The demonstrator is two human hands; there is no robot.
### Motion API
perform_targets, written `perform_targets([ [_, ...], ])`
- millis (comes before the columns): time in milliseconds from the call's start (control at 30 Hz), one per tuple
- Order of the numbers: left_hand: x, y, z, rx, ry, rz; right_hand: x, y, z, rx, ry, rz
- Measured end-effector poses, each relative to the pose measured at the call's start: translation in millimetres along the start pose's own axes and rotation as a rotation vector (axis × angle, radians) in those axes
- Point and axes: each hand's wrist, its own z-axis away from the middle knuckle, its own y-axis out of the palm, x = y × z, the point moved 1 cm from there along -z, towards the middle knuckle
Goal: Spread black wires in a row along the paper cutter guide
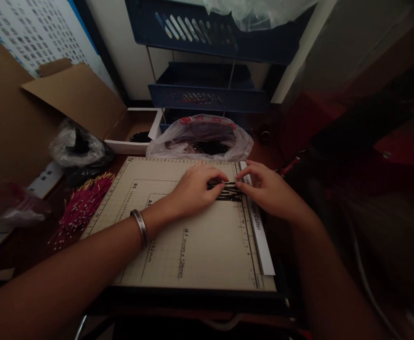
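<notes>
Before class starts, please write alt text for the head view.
A left hand and a right hand hold thin dark strands over a cutter board. Behind it sits an open plastic bag; beside the board's left edge lie magenta strands.

- Strands (231,192), one small bundle: thin, black, with gold-coloured glints (count unclear); lying flat, roughly parallel, crosswise near the cutter board's right edge.
- Cutter board (214,245), one: cream, flat, printed with rulers and paper sizes.
- White strip (263,243), lettered "Cutter": along the board's right side.
</notes>
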Motion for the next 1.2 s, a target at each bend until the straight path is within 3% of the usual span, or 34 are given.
perform_targets([
  [400, -5.1, 0.6, -4.9, 0.066, -0.087, -0.022, -10.1, -2.2, -2.6, 0.073, 0.06, -0.087],
  [633, -6.9, 8.5, -6.7, 0.039, -0.13, -0.049, -9.6, -0.2, -0.7, 0.121, 0.06, -0.128],
  [1200, -3.0, 8.7, -4.6, 0.004, -0.127, -0.023, -1.4, 0.6, 1.7, 0.132, 0.039, -0.026],
])
